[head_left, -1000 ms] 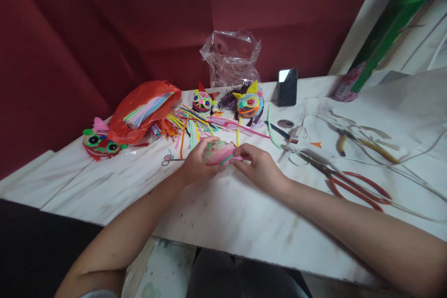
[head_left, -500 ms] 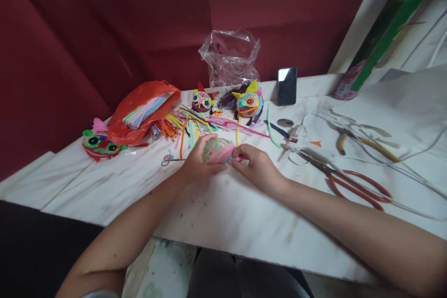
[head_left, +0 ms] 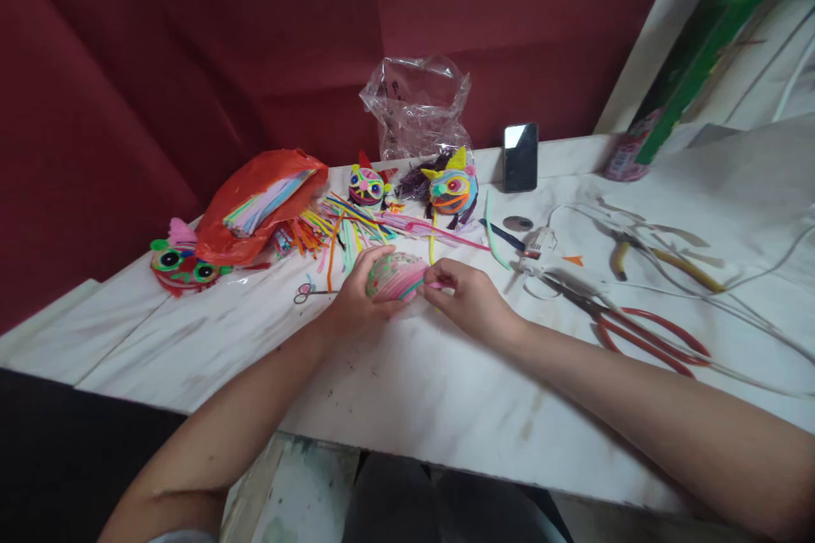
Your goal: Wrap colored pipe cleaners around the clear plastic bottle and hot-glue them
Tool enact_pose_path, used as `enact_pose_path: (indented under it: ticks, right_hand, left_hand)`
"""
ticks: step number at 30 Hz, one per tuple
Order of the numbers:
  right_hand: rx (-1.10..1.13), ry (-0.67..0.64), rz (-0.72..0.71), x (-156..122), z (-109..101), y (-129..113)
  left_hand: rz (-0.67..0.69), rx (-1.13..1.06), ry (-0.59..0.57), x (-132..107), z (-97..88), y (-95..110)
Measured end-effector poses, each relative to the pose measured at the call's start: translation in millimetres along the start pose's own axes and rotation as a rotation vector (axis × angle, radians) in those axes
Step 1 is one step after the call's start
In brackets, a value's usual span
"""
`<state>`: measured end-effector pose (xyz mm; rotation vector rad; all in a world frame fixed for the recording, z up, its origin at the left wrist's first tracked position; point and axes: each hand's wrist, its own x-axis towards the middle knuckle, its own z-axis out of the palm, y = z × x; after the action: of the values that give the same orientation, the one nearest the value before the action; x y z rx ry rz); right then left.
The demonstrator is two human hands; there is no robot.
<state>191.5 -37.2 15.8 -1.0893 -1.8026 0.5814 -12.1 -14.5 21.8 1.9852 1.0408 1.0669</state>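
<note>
My left hand [head_left: 360, 293] is wrapped round the left side of a rounded craft piece [head_left: 396, 278], speckled green and partly covered with pink and teal pipe cleaner strips. At its right edge my right hand [head_left: 468, 299] pinches the end of a pink pipe cleaner [head_left: 435, 284] between thumb and fingers. Behind the hands lies a heap of colourful pipe cleaners [head_left: 356, 225]. Small scissors [head_left: 306, 295] rest just left of my left hand, partly hidden by it.
Decorated animal heads [head_left: 453, 189] stand at the back, beside a clear plastic bag [head_left: 420, 102]. A red bag [head_left: 267, 187] holds more pipe cleaners. To the right are a phone [head_left: 520, 157], a white glue gun [head_left: 540, 246], large red-handled scissors [head_left: 649, 339], pliers [head_left: 668, 263] and loose cables.
The craft piece has turned slightly in my left hand, showing more of its pink strips. My right hand still pinches at its right edge. The view has shifted a little.
</note>
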Motion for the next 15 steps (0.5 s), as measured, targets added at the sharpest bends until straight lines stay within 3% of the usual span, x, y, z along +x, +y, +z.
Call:
enact_pose_path:
  ticks: [8,15]
  right_hand:
    - [-0.011,-0.002,-0.016,-1.5,3.5,-4.6]
    - [-0.038,0.012,-0.001,-1.5,1.8,-4.8]
  left_hand:
    - [-0.185,-0.041,-0.106,2.0,-3.4,8.0]
    - [-0.171,-0.075,-0.067,-1.1,-1.3,4.3]
